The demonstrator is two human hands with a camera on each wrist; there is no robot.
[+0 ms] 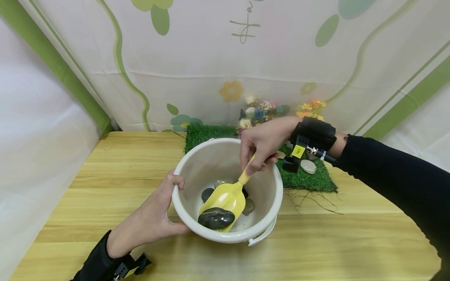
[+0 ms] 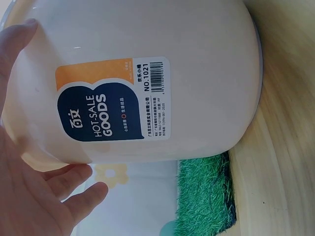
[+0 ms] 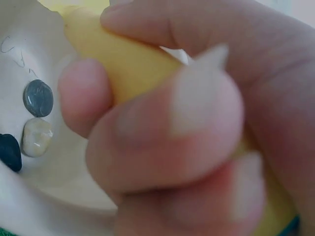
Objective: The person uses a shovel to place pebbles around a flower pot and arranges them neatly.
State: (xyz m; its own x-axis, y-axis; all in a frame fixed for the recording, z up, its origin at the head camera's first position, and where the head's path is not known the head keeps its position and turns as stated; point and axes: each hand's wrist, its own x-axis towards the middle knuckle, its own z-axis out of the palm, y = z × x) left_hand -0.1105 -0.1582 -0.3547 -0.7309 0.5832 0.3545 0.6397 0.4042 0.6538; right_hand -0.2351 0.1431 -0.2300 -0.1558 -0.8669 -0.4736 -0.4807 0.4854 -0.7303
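A white bucket (image 1: 188, 216) stands on the table, its label (image 2: 113, 101) facing the left wrist camera. My left hand (image 1: 154, 212) grips the bucket's left side, fingers over the rim and thumb against the outer wall. Above the bucket's far right part, my right hand (image 1: 261, 146) holds the handle of a yellow shovel (image 1: 230, 195), fingers curled round it. The shovel's blade slants down into the bucket and carries a large dark stone (image 1: 216, 217). Around the blade, smaller stones lie on the bucket floor, among them a grey one (image 3: 38, 98) and a pale one (image 3: 37, 137).
Behind the bucket lies a green artificial turf mat (image 1: 211, 132) with artificial flowers (image 1: 258, 111) and a white stone (image 1: 308, 166) on it. Thin dry roots (image 1: 313, 199) spread over the wooden table (image 1: 116, 171). A printed curtain (image 1: 197, 50) hangs at the back.
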